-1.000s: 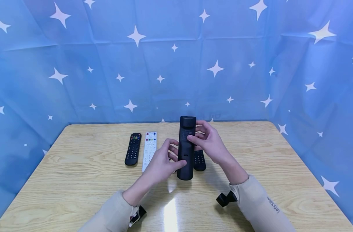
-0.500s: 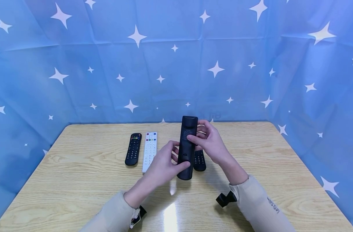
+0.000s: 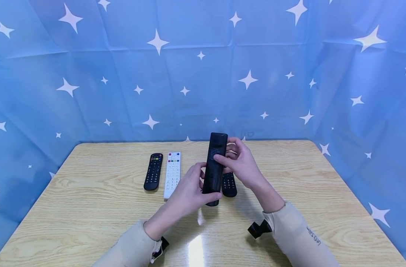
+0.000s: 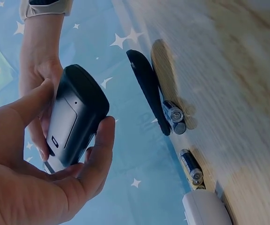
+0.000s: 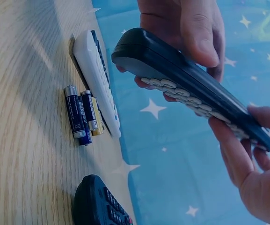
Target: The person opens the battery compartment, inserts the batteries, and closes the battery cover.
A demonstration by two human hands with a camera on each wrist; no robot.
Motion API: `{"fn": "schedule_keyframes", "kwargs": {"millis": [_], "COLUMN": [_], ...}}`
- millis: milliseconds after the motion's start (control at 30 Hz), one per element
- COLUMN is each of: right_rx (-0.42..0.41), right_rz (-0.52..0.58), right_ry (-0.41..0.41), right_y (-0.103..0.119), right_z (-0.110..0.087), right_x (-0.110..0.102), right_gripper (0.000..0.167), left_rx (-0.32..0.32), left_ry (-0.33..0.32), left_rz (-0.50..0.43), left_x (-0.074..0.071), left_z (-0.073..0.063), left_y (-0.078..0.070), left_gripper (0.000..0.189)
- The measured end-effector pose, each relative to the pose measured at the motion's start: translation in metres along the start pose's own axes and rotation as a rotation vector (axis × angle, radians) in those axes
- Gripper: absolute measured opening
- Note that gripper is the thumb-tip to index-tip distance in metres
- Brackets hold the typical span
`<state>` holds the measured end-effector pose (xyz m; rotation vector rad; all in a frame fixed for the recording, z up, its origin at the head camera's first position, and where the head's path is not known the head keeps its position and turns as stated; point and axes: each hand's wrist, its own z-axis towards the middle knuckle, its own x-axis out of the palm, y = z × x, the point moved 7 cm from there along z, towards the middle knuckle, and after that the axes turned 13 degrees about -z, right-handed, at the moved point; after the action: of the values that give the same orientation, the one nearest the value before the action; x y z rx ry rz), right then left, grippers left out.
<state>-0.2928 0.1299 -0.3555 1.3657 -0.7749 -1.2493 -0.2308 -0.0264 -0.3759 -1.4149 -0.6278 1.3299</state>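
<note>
A black remote control (image 3: pixel 213 167) is held up over the table with its back toward the head camera. My left hand (image 3: pixel 189 189) grips its lower end, the thumb lying across the back. My right hand (image 3: pixel 241 163) holds the upper part, thumb on the printed label and fingers around the far edge. In the left wrist view the battery cover with its small latch (image 4: pixel 54 142) is in place on the remote. Pale buttons (image 5: pixel 186 97) line its front in the right wrist view.
On the wooden table (image 3: pixel 89 207) lie a black remote (image 3: pixel 153 172) and a white remote (image 3: pixel 172 172) at left. Another black remote (image 3: pixel 229 185) is partly hidden behind the held one. Several batteries (image 5: pixel 75 112) lie beside the white remote. A blue starred cloth (image 3: pixel 203 100) hangs behind.
My left thumb has slid down and rightward across the remote's lower end. The remote has tilted slightly, its top leaning right. My right hand has barely moved.
</note>
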Motion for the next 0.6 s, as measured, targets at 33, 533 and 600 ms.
{"fn": "schedule_keyframes", "kwargs": {"millis": [33,533,600], "right_rx": [0.001,-0.02,-0.022], "right_rz": [-0.001,-0.036,-0.045], "right_ry": [-0.001,0.03,0.041], "right_y": [0.0,-0.001,-0.0016], "right_z": [0.0002,-0.0007,-0.0012], "right_x": [0.0,0.0002,0.0], "right_gripper": [0.056,0.057,0.059], "left_rx": [-0.003,-0.033,-0.03], "left_ry": [0.002,0.014,0.021], "left_rz": [0.003,-0.009,-0.042], "left_x": [0.0004,0.0016,0.0012], "left_z": [-0.0002,-0.0012,-0.0012], "left_y": [0.0002,0.0014,0.0016], "left_gripper": [0.09,0.095,0.093]}}
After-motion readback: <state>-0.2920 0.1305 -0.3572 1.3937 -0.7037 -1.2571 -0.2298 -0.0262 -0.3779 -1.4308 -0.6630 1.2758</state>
